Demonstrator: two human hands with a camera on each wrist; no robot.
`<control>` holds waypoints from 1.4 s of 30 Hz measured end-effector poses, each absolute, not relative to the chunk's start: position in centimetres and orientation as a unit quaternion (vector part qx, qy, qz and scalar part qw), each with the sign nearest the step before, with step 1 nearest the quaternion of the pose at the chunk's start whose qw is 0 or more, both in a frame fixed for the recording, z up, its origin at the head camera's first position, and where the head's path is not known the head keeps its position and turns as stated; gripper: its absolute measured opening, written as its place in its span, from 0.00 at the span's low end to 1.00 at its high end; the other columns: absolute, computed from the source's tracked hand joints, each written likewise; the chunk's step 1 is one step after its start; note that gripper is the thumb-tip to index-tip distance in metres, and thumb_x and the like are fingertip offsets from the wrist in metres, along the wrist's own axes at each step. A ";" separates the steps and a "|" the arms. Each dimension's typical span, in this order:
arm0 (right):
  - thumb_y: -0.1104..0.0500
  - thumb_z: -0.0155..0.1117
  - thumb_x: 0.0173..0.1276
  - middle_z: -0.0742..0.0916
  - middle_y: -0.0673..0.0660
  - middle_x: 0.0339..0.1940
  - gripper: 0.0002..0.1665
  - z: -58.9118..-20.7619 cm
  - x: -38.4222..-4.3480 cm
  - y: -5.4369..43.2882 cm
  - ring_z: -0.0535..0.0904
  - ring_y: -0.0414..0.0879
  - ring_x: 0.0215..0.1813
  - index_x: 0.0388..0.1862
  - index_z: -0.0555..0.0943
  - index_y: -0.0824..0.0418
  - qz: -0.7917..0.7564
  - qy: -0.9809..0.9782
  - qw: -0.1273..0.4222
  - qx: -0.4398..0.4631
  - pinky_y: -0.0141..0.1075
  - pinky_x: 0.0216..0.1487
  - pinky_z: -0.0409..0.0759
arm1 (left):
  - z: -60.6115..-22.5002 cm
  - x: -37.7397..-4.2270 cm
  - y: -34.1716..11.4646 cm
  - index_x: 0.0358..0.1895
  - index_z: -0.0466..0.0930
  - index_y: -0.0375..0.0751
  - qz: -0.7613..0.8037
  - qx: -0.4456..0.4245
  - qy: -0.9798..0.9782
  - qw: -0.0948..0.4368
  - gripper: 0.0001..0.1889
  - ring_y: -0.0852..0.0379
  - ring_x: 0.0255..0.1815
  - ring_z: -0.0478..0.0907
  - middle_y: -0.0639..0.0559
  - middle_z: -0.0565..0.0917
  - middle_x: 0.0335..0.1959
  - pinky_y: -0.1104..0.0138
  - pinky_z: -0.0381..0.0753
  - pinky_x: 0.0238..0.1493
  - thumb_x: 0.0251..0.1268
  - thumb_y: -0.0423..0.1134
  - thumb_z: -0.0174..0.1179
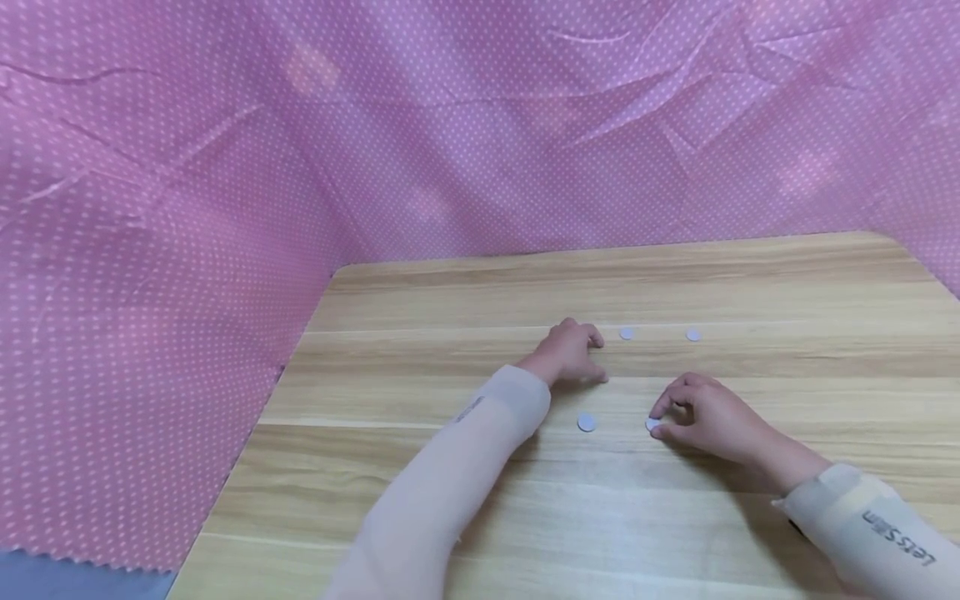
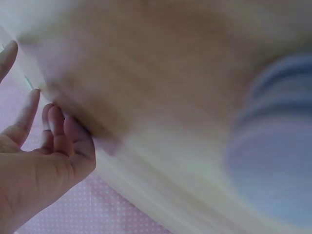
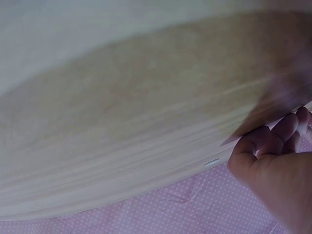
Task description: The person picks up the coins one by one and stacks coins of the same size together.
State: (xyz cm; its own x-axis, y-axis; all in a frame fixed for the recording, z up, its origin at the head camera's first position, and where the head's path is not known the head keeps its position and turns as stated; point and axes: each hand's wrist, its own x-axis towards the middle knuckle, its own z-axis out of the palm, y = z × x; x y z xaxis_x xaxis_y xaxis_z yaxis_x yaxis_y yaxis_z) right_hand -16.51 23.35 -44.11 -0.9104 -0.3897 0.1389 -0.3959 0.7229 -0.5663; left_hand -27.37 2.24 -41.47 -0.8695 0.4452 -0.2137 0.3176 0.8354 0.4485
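Note:
Several small, flat white discs lie on the wooden tabletop in the head view. My right hand (image 1: 708, 417) has its thumb and index finger at the near right disc (image 1: 652, 425), pinching its edge and partly covering it. My left hand (image 1: 570, 350) is spread beside the far left disc (image 1: 626, 333), thumb and fingers apart with nothing between them. Another disc (image 1: 586, 422) lies below that hand, and one more disc (image 1: 693, 335) sits at the far right. In the left wrist view the left fingers (image 2: 28, 117) stretch over the table.
The pale wooden table (image 1: 420, 333) has rounded far corners. Pink polka-dot cloth (image 1: 480, 150) hangs behind it and along its left side. Pale sleeves (image 1: 450, 467) cover both forearms. A blurred, rounded pale shape (image 2: 278, 161) fills the right of the left wrist view.

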 end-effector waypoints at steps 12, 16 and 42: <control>0.51 0.76 0.54 0.79 0.47 0.38 0.08 -43.8 -16.5 23.4 0.71 0.44 0.40 0.31 0.83 0.46 0.308 -0.928 -0.002 0.210 0.41 0.41 0.69 | -40.9 -28.6 4.9 0.56 0.76 0.50 0.189 0.148 0.956 0.166 0.27 0.54 0.56 0.67 0.53 0.70 0.55 0.65 0.69 0.56 0.51 0.50 0.71; 0.50 0.75 0.54 0.79 0.47 0.38 0.08 -44.0 -16.5 23.3 0.72 0.44 0.40 0.31 0.84 0.46 0.308 -0.929 -0.006 0.207 0.42 0.42 0.70 | -41.2 -28.9 5.5 0.56 0.76 0.52 0.188 0.136 0.960 0.157 0.26 0.54 0.55 0.68 0.53 0.70 0.55 0.63 0.70 0.55 0.52 0.50 0.71; 0.51 0.76 0.53 0.79 0.46 0.37 0.09 -44.2 -16.5 23.4 0.72 0.43 0.39 0.30 0.83 0.45 0.311 -0.927 0.009 0.211 0.39 0.41 0.69 | -41.7 -28.9 7.6 0.39 0.79 0.55 0.135 0.155 0.971 0.121 0.07 0.59 0.44 0.69 0.60 0.72 0.42 0.62 0.73 0.44 0.61 0.49 0.64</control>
